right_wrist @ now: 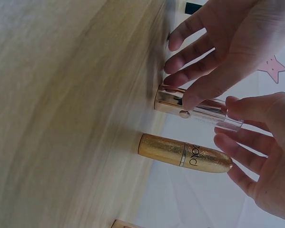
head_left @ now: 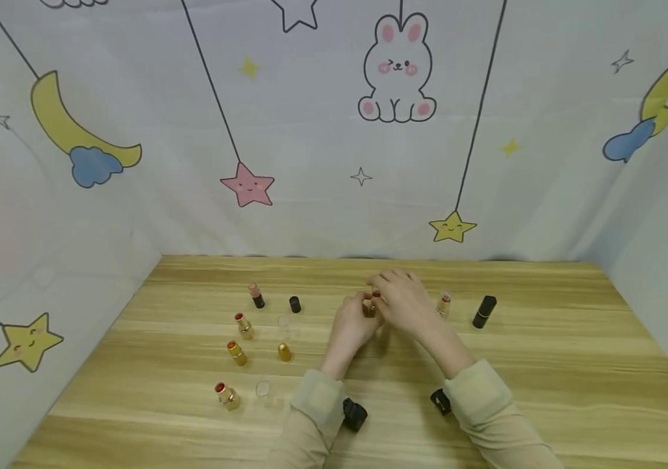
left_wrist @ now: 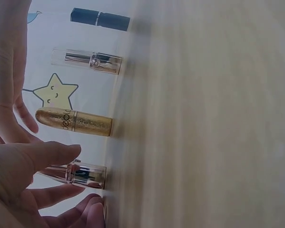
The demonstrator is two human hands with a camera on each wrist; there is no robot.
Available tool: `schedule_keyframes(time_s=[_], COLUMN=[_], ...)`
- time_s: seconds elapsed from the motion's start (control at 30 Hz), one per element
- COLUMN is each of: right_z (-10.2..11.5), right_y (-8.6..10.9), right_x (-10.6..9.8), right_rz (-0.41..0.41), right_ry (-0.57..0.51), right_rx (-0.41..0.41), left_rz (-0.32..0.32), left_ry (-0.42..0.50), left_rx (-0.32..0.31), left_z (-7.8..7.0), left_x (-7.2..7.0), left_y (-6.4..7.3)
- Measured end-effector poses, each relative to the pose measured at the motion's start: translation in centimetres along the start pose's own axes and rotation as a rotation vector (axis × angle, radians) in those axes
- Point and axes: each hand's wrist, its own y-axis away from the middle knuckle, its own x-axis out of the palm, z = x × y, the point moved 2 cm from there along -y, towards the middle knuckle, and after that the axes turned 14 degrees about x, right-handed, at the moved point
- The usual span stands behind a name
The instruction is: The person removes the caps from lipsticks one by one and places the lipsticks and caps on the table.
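At the back middle of the table, a lipstick (head_left: 376,295) with a clear cap stands upright between both hands. The left hand (head_left: 350,326) pinches its shiny gold base (right_wrist: 167,100) low down, with thumb and fingers on opposite sides. Higher up, the right hand (head_left: 406,303) has thumb and index finger around the end of the clear cap (right_wrist: 233,124). The cap is still over the lipstick. Just beside stands a closed glittery gold lipstick (right_wrist: 180,153), close to the right fingers; in the head view the right hand hides it.
To the right stand a clear-capped lipstick (head_left: 444,303) and a black lipstick (head_left: 484,311). At left are several uncapped lipsticks, among them a pink one (head_left: 256,295), with a black cap (head_left: 295,304), a gold cap (head_left: 284,352) and a clear cap (head_left: 263,389) beside them.
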Motion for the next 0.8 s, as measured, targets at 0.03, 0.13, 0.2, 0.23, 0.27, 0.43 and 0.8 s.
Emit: schedule_keyframes(time_s=[0.03,0.13,0.2,0.23,0.27,0.43,0.8], right_z=[-0.01,-0.01,-0.01,0.0,0.01,0.08,0.17], right_y=[0.02,0.07,0.12,0.14,0.16,0.21,0.11], right_x=[0.03,0.13,0.19,0.21,0.24,0.34,0.23], right_rz=[-0.001,-0.004,-0.007,-0.008,-0.011,-0.013,-0.019], right_ry=[0.001,-0.001,-0.008,-0.012,-0.014,-0.025,-0.056], right_rx=[0.002,0.007,0.01,0.011,0.011,0.011,-0.013], left_rz=[0.002,0.01,0.016,0.018,0.018,0.008,-0.011], left_ry=[-0.003,-0.014,-0.015,-0.016,-0.02,-0.043,-0.035], left_rx=[-0.002,-0.012,-0.022,-0.028,-0.031,-0.027,0.014], left_z=[-0.03,-0.08,-0.07,-0.06,-0.04,0.23,-0.07], left_x=[0.02,0.1,0.18,0.22,0.25,0.3,0.16], left_y=[-0.03,-0.14,-0.21,-0.25,-0.29,-0.49,-0.51])
